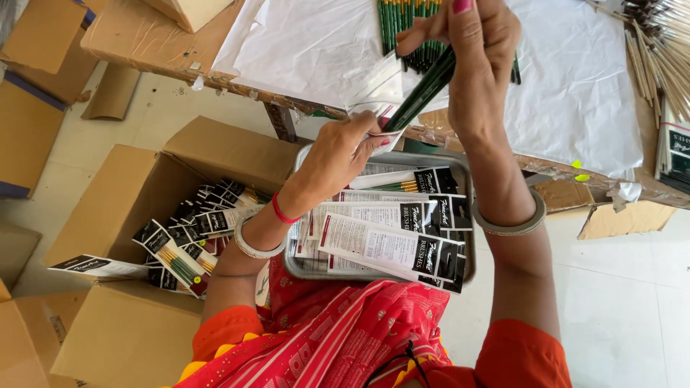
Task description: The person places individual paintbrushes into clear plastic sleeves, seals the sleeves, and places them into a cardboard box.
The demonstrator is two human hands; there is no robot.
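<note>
A metal tray (305, 269) of packed brush packets (392, 248) sits on the lap. An open cardboard box (129, 183) beside it holds more packets. Loose pale brushes (658, 61) lie on the white-papered table (575, 93).

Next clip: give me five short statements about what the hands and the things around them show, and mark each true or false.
1. The right hand holds a bundle of green brushes. True.
2. The left hand rests empty on the floor. False: it pinches a clear packet above the tray.
3. The metal tray holds packed brush packets. True.
4. The cardboard box at the left is shut. False: it stands open with packets inside.
5. Both wrists are bare. False: each wears a bangle.
</note>
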